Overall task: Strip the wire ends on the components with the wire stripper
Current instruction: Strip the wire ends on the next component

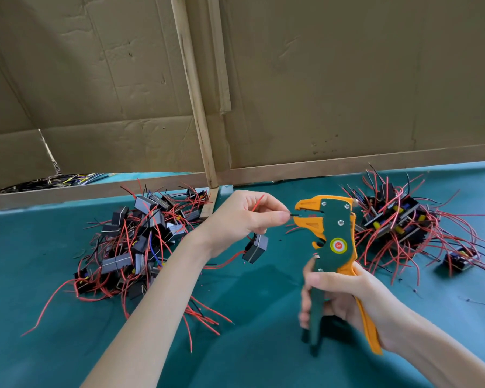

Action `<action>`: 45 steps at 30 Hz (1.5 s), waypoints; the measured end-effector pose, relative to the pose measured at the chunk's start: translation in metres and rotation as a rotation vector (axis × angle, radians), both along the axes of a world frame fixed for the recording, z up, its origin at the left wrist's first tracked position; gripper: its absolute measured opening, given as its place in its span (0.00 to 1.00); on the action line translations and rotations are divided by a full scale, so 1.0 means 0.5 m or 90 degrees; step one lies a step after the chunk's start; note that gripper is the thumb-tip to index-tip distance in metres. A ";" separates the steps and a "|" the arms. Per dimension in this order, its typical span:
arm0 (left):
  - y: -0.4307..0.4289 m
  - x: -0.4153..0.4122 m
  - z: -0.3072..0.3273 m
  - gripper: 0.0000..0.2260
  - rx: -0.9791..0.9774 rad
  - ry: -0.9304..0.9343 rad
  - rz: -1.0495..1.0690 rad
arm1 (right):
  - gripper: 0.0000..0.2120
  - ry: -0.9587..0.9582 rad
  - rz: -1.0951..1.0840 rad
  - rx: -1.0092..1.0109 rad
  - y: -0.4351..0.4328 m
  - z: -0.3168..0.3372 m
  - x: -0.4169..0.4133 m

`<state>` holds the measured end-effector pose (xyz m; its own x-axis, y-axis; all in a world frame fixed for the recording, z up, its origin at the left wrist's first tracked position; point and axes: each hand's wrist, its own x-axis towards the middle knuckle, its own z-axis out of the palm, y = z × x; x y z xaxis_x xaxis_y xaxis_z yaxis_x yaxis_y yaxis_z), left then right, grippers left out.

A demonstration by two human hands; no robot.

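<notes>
Components [135,242] with red wires lie heaped at left on the green table [39,275], with a second heap [395,219] at right. Between them the wire stripper [331,236] stands upright in the air, its handles gripped by the right hand [345,298]. The left hand [244,217] pinches a black wire end [293,215] at the stripper's mouth, and one component [254,248] dangles below it.

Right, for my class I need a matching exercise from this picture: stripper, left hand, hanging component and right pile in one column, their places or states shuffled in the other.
1 stripper
2 left hand
3 hanging component
4 right pile

A dangles below the left hand
B lies on the teal mat
C gripped upright by the right hand
D pinches a wire at the stripper's mouth

Pairs: 1-C, 2-D, 3-A, 4-B
</notes>
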<state>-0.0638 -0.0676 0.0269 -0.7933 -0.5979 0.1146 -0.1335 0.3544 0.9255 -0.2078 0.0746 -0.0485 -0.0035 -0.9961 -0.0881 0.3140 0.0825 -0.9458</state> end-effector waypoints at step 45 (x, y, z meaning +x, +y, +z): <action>0.000 0.024 0.032 0.04 -0.051 -0.068 -0.050 | 0.19 0.103 0.057 -0.036 0.010 0.005 -0.009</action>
